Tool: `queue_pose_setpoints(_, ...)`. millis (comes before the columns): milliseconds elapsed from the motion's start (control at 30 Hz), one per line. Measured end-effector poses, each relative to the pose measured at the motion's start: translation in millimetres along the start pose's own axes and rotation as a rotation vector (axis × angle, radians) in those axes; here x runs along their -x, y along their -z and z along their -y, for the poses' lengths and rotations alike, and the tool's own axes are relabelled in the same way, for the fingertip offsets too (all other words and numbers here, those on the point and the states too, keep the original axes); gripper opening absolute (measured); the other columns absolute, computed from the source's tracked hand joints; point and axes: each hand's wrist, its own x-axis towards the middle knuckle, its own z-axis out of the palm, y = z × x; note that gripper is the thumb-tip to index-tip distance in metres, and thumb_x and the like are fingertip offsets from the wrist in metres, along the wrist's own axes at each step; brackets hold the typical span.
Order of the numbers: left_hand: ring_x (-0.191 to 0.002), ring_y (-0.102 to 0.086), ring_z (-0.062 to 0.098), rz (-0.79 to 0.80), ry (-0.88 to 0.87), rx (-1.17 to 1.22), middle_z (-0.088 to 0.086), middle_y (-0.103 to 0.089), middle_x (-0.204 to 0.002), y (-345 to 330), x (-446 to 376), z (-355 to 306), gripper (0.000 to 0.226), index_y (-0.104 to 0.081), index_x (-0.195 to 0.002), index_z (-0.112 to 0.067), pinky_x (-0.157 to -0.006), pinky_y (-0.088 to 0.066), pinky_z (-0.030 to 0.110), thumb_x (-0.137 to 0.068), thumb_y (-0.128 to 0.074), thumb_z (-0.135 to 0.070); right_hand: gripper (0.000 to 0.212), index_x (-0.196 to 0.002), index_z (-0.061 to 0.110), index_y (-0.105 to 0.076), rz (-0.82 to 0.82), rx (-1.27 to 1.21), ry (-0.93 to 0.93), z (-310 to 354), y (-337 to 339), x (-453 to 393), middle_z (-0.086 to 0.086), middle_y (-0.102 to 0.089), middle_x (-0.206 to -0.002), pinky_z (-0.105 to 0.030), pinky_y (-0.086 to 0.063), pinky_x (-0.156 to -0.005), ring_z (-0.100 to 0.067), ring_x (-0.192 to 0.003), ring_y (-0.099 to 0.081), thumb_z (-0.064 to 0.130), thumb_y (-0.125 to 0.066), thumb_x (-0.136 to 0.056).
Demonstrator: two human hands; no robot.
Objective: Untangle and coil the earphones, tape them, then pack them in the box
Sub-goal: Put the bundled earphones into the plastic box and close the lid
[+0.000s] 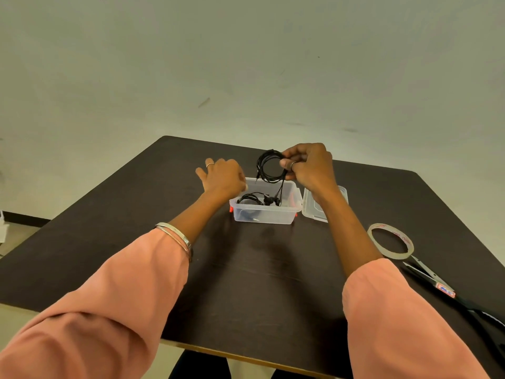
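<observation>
My right hand (307, 165) pinches a coil of black earphones (269, 166) above the clear plastic box (266, 214). The coil's earbud ends hang down into the box. Another black earphone bundle (250, 199) lies inside the box at its left. My left hand (222, 177) hovers just left of the box's far corner, fingers spread and holding nothing. A roll of clear tape (390, 240) lies flat on the table to the right.
The box's clear lid (317, 207) lies right of the box, partly behind my right forearm. Scissors (437, 280) with black handles lie at the right edge, below the tape. The dark table (259, 269) has its near edge close to my body.
</observation>
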Motion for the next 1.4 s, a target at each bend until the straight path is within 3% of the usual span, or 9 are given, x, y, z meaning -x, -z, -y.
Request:
queue_pose_setpoints(133,-0.104,-0.055,0.019,-0.043,0.117,0.367,-0.002,-0.069,-0.092,6.9,2.6,5.5,0.010,-0.068,-0.077,-0.026,-0.106,-0.024,0.052,-0.080,-0.073,-0.018,0.016,-0.097,0.003,-0.068,0.051,-0.037,-0.028,-4.0,-5.2,-0.6,-0.012,-0.068,-0.084,-0.030,-0.061,-0.061,-0.020,-0.073,-0.068,-0.003,-0.070,-0.081)
queue_pose_setpoints(200,-0.094,-0.056,0.016,-0.038,0.147,0.456,0.000,-0.070,-0.093,7.3,4.3,7.7,0.011,-0.067,-0.077,-0.024,-0.108,-0.022,0.053,-0.079,-0.074,-0.016,0.019,-0.099,0.000,-0.067,0.113,0.064,-0.050,-11.7,-9.5,0.9,-0.013,-0.067,-0.084,-0.032,-0.061,-0.062,-0.023,-0.072,-0.068,-0.005,-0.069,-0.081)
queue_pose_setpoints(333,-0.090,-0.056,0.015,-0.058,0.142,0.441,0.001,-0.070,-0.092,4.0,4.6,10.0,0.009,-0.068,-0.077,-0.021,-0.109,-0.021,0.054,-0.079,-0.074,-0.014,0.020,-0.101,0.005,-0.070,0.233,0.437,-0.002,-26.5,-13.6,0.7,-0.015,-0.069,-0.092,-0.034,-0.057,-0.076,-0.026,-0.078,-0.068,0.000,-0.069,-0.082)
queue_pose_setpoints(500,-0.094,-0.058,0.017,-0.094,0.115,0.386,0.001,-0.068,-0.088,0.0,3.0,8.0,0.009,-0.069,-0.077,-0.022,-0.108,-0.023,0.054,-0.081,-0.073,-0.015,0.013,-0.099,0.012,-0.071,0.220,0.775,0.063,-38.0,-18.5,-6.0,-0.008,-0.069,-0.099,-0.043,-0.036,-0.096,-0.028,-0.106,-0.057,0.018,-0.062,-0.092)
queue_pose_setpoints(700,-0.106,-0.056,0.023,-0.119,0.094,0.298,0.002,-0.069,-0.095,-6.2,-0.5,9.9,0.005,-0.071,-0.083,-0.022,-0.104,-0.027,0.053,-0.081,-0.071,-0.018,0.024,-0.102,0.013,-0.069,0.111,1.003,0.081,-52.6,-25.0,-8.6,-0.011,-0.056,-0.119,-0.044,-0.034,-0.096,-0.031,-0.119,-0.038,0.032,-0.066,-0.088)
queue_pose_setpoints(967,-0.109,-0.055,0.023,-0.174,0.113,0.272,0.004,-0.068,-0.101,-13.0,-1.5,6.9,0.006,-0.071,-0.089,-0.023,-0.104,-0.027,0.051,-0.085,-0.069,-0.019,0.035,-0.110,0.017,-0.066,0.133,0.960,-0.113,-48.2,-22.0,-9.3,-0.016,-0.045,-0.134,-0.046,-0.031,-0.102,-0.035,-0.127,-0.032,0.038,-0.071,-0.083)
queue_pose_setpoints(1167,-0.089,-0.058,0.012,-0.254,-0.105,0.414,-0.007,-0.069,-0.092,-9.8,5.5,-9.5,0.013,-0.070,-0.094,-0.022,-0.091,-0.035,0.036,-0.090,-0.059,-0.024,0.012,-0.086,0.023,-0.072,-0.142,0.435,-0.210,-52.8,21.3,-18.6,-0.004,-0.066,-0.112,-0.043,-0.035,-0.092,-0.031,-0.118,-0.046,0.033,-0.066,-0.088)
queue_pose_setpoints(1267,-0.094,-0.064,0.016,-0.137,-0.284,0.472,-0.001,-0.071,-0.104,-14.0,2.6,-39.7,0.021,-0.070,-0.105,-0.017,-0.092,-0.050,0.039,-0.096,-0.052,-0.024,0.012,-0.080,0.014,-0.069,-0.256,0.371,-0.314,-75.5,53.4,-21.7,-0.006,-0.069,-0.096,-0.047,-0.048,-0.090,-0.029,-0.101,-0.060,0.021,-0.063,-0.088)
queue_pose_setpoints(1400,-0.115,-0.057,0.025,0.098,-0.385,0.238,0.003,-0.066,-0.121,-25.8,-4.8,-93.7,0.029,-0.065,-0.114,-0.019,-0.110,-0.032,0.048,-0.100,-0.042,-0.025,0.013,-0.089,0.005,-0.066,-0.187,0.502,-0.439,-110.7,81.3,-20.2,-0.012,-0.068,-0.091,-0.042,-0.057,-0.076,-0.030,-0.084,-0.065,0.016,-0.063,-0.083)
